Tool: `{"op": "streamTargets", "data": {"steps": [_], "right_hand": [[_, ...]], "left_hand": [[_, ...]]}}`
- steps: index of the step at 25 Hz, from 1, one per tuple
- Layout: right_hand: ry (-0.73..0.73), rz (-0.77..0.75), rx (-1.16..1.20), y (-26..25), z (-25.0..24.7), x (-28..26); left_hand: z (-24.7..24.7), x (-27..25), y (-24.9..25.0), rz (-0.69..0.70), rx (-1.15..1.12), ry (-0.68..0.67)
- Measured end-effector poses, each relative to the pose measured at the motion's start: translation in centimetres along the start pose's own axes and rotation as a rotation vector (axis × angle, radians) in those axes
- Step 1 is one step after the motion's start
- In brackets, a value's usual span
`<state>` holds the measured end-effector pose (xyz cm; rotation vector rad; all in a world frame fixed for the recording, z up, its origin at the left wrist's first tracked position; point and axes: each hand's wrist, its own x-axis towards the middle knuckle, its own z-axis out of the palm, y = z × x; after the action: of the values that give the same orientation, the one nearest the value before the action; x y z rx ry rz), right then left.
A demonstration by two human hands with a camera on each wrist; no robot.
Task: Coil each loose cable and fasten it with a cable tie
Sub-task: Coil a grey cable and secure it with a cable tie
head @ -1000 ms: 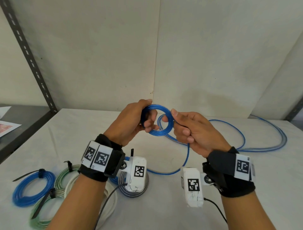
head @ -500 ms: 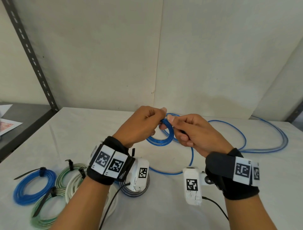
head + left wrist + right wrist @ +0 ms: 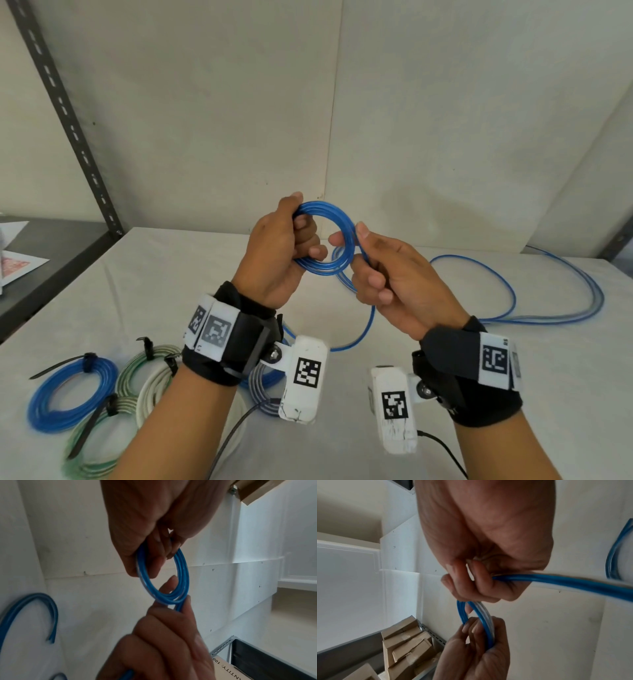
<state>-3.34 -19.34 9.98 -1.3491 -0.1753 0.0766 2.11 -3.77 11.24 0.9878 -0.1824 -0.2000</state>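
A small coil of blue cable [image 3: 323, 240] was held up above the white table [image 3: 171, 274], between the two hands. The left hand [image 3: 274, 253] was curled round the left side of the coil, with the fingers [image 3: 308, 236] passed through the ring and the thumb laid over its top. The right hand [image 3: 400, 277] was closed on the right side of the coil, where the strand was pinched between thumb and forefinger; the other fingers were folded into the palm. In the left wrist view the ring [image 3: 171, 585] was seen gripped at its top by the left hand [image 3: 154, 520] and at its bottom by the right hand [image 3: 168, 642]. In the right wrist view the loose strand [image 3: 565, 584] was seen running out of the closed right hand [image 3: 488, 540], and the coil [image 3: 481, 622] was seen clamped below by the fingers of the left hand [image 3: 474, 653].

From the coil, the uncoiled rest of the cable [image 3: 513, 301] was trailed down onto the table and looped away to the right, well apart from the hands.

Near the left forearm, several finished coils were laid flat on the table: a blue coil [image 3: 73, 394] fastened with a black tie [image 3: 89, 361], a green coil [image 3: 92, 455], a white coil [image 3: 154, 394] and a grey coil [image 3: 260, 397] partly hidden under the left wrist camera [image 3: 303, 380]. Whether every one of these was tied could not be told.
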Motion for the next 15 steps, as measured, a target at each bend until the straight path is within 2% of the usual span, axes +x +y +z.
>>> {"op": "streamTargets", "data": {"steps": [4,8,9,12,15], "right_hand": [[0.158,-0.065,-0.122,0.2,0.5,0.1],[0.472,-0.473,-0.667,1.7,0.7,0.8],[0.529,-0.544,-0.719,2.0,0.8,1.0],[0.626,-0.623,-0.591,2.1,1.0,1.1],[0.583,-0.655,-0.608,2.1,1.2,0.9]], "left_hand": [[0.5,0.0,-0.9,-0.036,-0.132,0.025],[1.3,-0.1,-1.4,-0.023,-0.167,0.071],[1.3,-0.1,-1.5,-0.021,-0.168,0.082],[1.4,-0.1,-1.7,-0.023,-0.162,0.095],[1.4,-0.1,-1.6,-0.004,-0.138,0.115]]}}
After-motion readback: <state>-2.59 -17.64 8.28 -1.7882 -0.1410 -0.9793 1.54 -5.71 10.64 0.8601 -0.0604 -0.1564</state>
